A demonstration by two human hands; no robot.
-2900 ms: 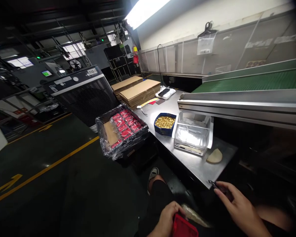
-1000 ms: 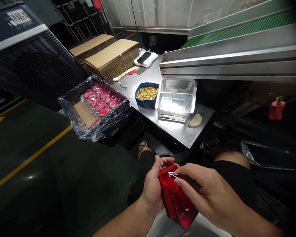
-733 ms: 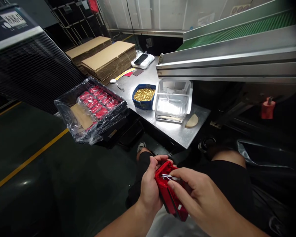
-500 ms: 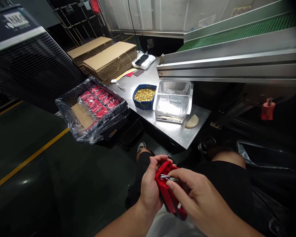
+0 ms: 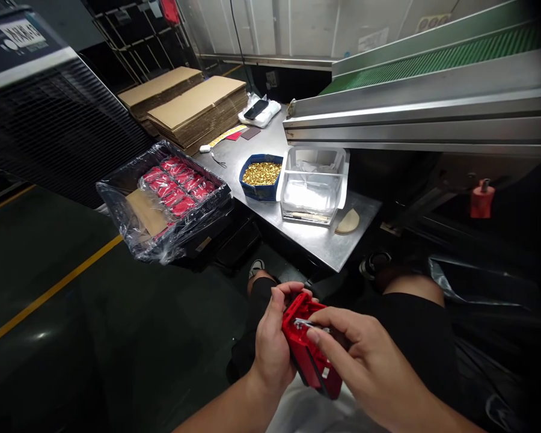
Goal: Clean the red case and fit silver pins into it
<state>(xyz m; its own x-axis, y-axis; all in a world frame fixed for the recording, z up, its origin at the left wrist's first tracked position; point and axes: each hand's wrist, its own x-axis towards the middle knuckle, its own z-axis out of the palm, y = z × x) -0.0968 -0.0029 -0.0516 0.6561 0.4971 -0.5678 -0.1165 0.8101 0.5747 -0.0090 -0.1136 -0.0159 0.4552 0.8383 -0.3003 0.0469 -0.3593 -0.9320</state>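
Over my lap, my left hand (image 5: 273, 349) grips a small red case (image 5: 309, 352) by its left side, holding it tilted. My right hand (image 5: 367, 367) pinches a thin silvery metal piece (image 5: 307, 325) against the top end of that case; what kind of piece it is cannot be made out. My legs in dark shorts lie below both hands.
A steel table (image 5: 324, 243) ahead carries a blue bowl of small gold pieces (image 5: 260, 174), a clear plastic box (image 5: 313, 189) and stacked cardboard (image 5: 198, 108). A plastic-wrapped tray of red cases (image 5: 166, 195) stands left. A green conveyor (image 5: 433, 60) runs overhead right.
Earlier my hands were apart, the right near the table edge. They have come together on the red case; over the last second the view and hands shifted only slightly.
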